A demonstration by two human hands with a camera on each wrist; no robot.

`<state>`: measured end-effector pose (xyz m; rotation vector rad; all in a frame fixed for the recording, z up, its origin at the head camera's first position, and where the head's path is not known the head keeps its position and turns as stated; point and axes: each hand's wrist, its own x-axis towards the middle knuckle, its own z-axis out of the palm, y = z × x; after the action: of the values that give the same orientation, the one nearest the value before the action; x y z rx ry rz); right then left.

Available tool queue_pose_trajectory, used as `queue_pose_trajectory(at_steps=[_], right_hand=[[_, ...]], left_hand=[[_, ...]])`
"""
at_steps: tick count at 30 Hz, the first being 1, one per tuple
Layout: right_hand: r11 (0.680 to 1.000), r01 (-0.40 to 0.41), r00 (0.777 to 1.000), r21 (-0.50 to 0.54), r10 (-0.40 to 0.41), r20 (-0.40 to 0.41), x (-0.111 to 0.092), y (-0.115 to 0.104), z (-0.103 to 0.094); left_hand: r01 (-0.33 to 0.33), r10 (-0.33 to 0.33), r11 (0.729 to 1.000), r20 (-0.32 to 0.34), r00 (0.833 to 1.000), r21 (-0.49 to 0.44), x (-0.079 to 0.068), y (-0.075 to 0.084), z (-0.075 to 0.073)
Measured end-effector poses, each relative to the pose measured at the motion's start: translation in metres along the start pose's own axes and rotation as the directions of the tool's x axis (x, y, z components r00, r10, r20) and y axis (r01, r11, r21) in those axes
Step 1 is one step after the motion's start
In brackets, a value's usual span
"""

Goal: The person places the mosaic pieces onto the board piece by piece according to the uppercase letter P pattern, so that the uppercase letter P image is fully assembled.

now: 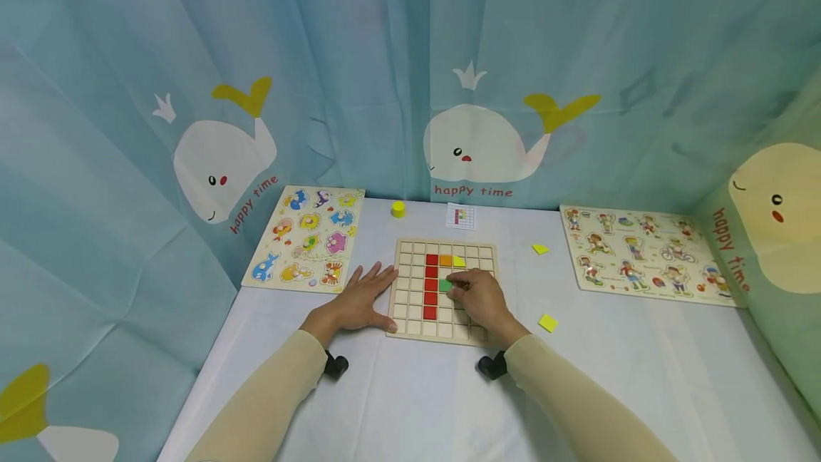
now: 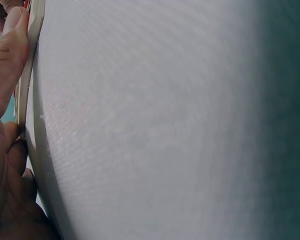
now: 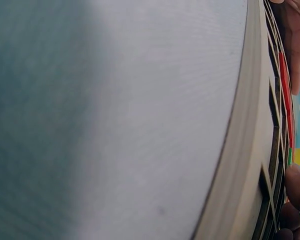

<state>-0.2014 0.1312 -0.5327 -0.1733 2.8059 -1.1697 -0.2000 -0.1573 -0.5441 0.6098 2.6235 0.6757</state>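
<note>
A wooden grid board (image 1: 413, 334) lies on the table with several red tiles (image 1: 430, 298) in one column. An orange tile (image 1: 445, 260) and a yellow, cut-cornered tile (image 1: 458, 262) sit side by side near its top. My left hand (image 1: 357, 303) rests spread along the board's left edge, thumb at the lower corner; in the left wrist view the thumb (image 2: 10, 60) presses on the rim. With thumb and index finger my right hand (image 1: 482, 301) pinches a green tile (image 1: 445, 285) at a cell right of the red column. In the right wrist view the thumb (image 3: 297, 187) touches the green tile.
Behind the board are a yellow cylinder (image 1: 398, 209) and a small pattern card (image 1: 461, 216). Yellow pieces (image 1: 540, 249) lie to the right, one a square (image 1: 548, 323). A sea-animal puzzle (image 1: 301, 241) lies at left, a sports-figure puzzle (image 1: 648, 255) at right. A whale-print curtain (image 1: 359, 127) hangs behind.
</note>
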Motion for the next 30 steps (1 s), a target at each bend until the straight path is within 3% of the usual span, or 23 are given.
queue_pose_trajectory(at_steps=[15,22,30], right_hand=[[1.0,-0.01,1.0,0.015,0.01,-0.01,-0.001,0.001,-0.003],[0.998,-0.015,1.0,0.062,0.016,-0.017,-0.004,0.0,-0.012],[0.999,0.014,0.999,0.047,-0.012,-0.038,-0.008,0.006,-0.026]], left_hand=[[-0.01,0.01,1.0,-0.002,1.0,0.004,0.0,0.001,0.0],[-0.003,0.003,1.0,-0.003,1.0,-0.003,-0.001,0.002,0.0],[0.008,-0.008,1.0,0.006,1.0,-0.002,-0.002,0.003,-0.001]])
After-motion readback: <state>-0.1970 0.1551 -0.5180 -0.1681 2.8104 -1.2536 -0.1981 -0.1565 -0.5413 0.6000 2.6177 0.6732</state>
